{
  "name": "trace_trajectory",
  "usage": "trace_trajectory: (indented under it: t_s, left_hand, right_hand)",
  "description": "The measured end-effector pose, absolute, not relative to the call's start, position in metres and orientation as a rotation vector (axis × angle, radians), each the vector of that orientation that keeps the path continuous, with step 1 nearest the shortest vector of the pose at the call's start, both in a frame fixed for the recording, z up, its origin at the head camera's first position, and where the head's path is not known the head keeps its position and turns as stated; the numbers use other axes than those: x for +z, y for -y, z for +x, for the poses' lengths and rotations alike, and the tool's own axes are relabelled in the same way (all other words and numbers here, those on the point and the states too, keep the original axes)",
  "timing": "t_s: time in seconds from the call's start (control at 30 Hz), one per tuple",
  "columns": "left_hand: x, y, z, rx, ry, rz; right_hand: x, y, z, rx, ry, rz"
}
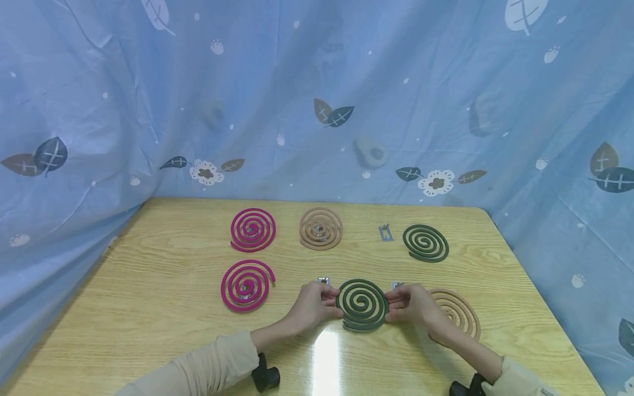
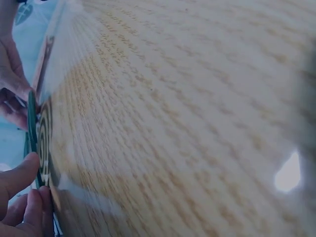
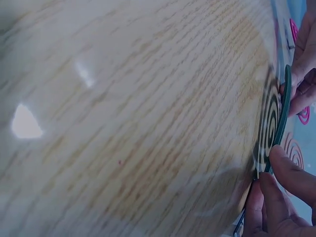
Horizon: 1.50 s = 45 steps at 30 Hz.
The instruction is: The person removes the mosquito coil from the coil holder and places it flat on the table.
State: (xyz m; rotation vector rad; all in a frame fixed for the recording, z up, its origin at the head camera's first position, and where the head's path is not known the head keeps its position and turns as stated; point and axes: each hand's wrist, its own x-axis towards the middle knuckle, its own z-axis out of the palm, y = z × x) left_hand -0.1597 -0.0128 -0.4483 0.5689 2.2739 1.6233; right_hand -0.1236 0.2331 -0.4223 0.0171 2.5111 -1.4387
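A dark green mosquito coil (image 1: 362, 306) is held flat between both hands near the front middle of the table. My left hand (image 1: 313, 307) pinches its left edge between thumb and fingers. On the opposite edge, my right hand (image 1: 411, 306) pinches it the same way. Both wrist views show the coil edge-on, close over the tabletop, with its dark spiral reflection beneath. A small metal stand (image 1: 323, 280) lies just beyond the left fingers. Another metal stand (image 1: 397, 285) is partly hidden behind the right hand. The right forearm covers part of a tan coil (image 1: 458, 308).
Two magenta coils, a rear one (image 1: 253, 230) and a nearer one (image 1: 247, 286), lie to the left on metal stands. Farther back are a tan coil (image 1: 321, 229) on a stand, a bare stand (image 1: 385, 233) and another green coil (image 1: 426, 243). A blue curtain (image 1: 317, 66) encloses the wooden table (image 1: 163, 286).
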Motion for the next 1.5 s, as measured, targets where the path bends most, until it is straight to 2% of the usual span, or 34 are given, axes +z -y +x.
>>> trace_trajectory:
  t_s: [0.37,0.7,1.2,1.5]
  left_hand:
    - [-0.447,0.011,-0.160,1.582,-2.303,0.569]
    - [-0.447,0.009,-0.162,1.516,-2.376,0.701]
    - [-0.447,0.008,-0.163,1.417,-2.477,0.782]
    - [-0.443,0.007,-0.162,1.264,-2.558,0.823]
  right_hand:
    - [-0.423,-0.230,-0.125,-1.418,-2.571,0.040]
    - [-0.422,-0.230,-0.126,-1.372,-2.627,0.020]
    - [-0.431,-0.230,-0.124,-1.317,-2.734,-0.050]
    - [-0.432,-0.230,-0.120,-1.248,-2.793,-0.006]
